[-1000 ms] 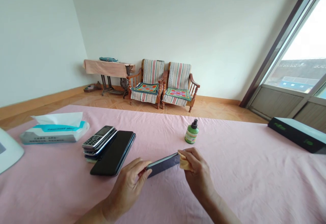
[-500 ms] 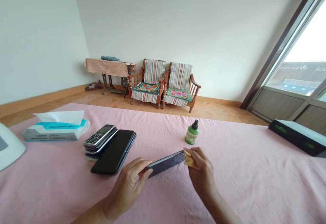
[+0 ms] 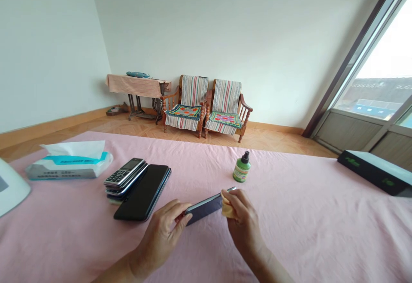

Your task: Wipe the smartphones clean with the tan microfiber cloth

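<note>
A dark smartphone [image 3: 205, 209] is held on its edge, tilted, above the pink cloth. My left hand [image 3: 165, 229] grips its left end between thumb and fingers. In my right hand [image 3: 243, 216] is a folded yellow cloth [image 3: 228, 209], pinched against the phone's edge toward its right end. Part of the phone's right side is hidden behind that hand and cloth. Just beyond stands a green spray bottle [image 3: 241, 169] with a black nozzle, upright. Left of my left hand lie a black smartphone [image 3: 143, 193] and a stack of phones topped by a keypad phone [image 3: 125, 172].
A tissue pack [image 3: 72, 165] lies at the left on the pink tablecloth [image 3: 302, 218], near a white rounded object [image 3: 11, 186] cut by the frame. A black box [image 3: 375, 173] sits at the far right. Two wooden chairs [image 3: 223, 117] and a cloth-covered sewing table [image 3: 135, 86] stand beyond.
My right hand has slid left along the phone's edge with the yellow cloth, baring the phone's right tip. The left hand keeps its hold in nearly the same place.
</note>
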Available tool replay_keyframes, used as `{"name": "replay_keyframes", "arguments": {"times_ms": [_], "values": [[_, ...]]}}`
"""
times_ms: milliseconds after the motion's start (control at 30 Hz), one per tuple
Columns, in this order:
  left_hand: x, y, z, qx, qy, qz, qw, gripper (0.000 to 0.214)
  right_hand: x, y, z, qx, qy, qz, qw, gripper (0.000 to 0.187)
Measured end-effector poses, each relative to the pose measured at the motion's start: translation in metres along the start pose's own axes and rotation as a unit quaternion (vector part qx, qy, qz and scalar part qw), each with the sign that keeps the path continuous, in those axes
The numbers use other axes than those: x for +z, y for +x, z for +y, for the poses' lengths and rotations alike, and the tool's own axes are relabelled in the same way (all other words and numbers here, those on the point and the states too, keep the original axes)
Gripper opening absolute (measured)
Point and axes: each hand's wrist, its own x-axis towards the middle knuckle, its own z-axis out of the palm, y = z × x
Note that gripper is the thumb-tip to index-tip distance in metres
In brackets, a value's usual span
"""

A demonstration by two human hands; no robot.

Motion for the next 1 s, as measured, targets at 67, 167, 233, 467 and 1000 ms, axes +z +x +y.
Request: {"name": "replay_keyframes", "arguments": {"times_ms": [67,167,233,467,1000], "values": [[0.000,0.001,0.000,0.003,0.000,0.000,1.000,0.017,0.001,0.000,-0.003,-0.008,0.009,-0.014,1.000,0.043],[0.000,0.002,0.001,0.009,-0.003,0.004,1.000,0.016,-0.006,0.003,0.002,0.014,-0.006,0.006,1.000,0.036],[0.000,0.002,0.002,0.013,-0.005,0.007,1.000,0.017,-0.010,0.005,0.006,0.028,-0.021,0.025,0.999,0.032],[-0.001,0.002,0.003,0.019,-0.005,0.002,1.000,0.019,-0.003,0.000,-0.005,-0.010,0.008,-0.021,1.000,0.041],[-0.002,-0.001,0.004,0.024,0.000,-0.004,1.000,0.019,-0.021,0.005,-0.014,0.041,0.030,0.031,0.998,0.031]]}}
